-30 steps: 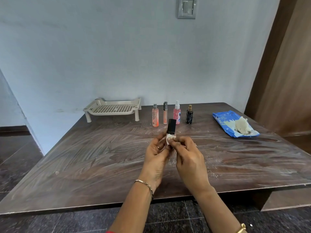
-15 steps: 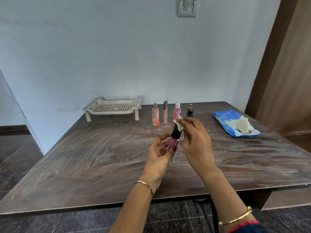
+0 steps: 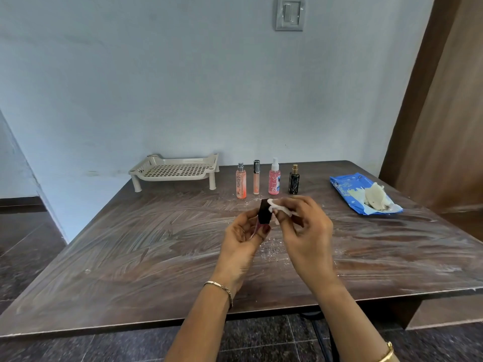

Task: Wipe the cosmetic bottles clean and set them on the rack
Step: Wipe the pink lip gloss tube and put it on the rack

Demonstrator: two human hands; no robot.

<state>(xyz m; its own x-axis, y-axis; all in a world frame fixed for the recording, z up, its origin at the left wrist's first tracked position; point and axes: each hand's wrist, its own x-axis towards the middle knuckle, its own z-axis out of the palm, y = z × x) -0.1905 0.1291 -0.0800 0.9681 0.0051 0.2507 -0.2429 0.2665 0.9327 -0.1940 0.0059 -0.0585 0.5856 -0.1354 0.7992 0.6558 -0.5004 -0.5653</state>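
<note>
My left hand holds a small pink bottle with a black cap upright above the middle of the table. My right hand pinches a white wipe against the cap's right side. At the back of the table a row of bottles stands: an orange spray bottle, a thin peach tube, a pink spray bottle and a small black bottle. The beige slotted rack stands to their left, nothing on it.
A blue wipe pack with crumpled used wipes lies at the back right of the dark wooden table. White dust streaks cover the tabletop. A brown door stands at the right, a wall behind.
The bottle went from tilted back to upright in my left hand. My right hand with the wipe moved down from the cap's tip to its side.
</note>
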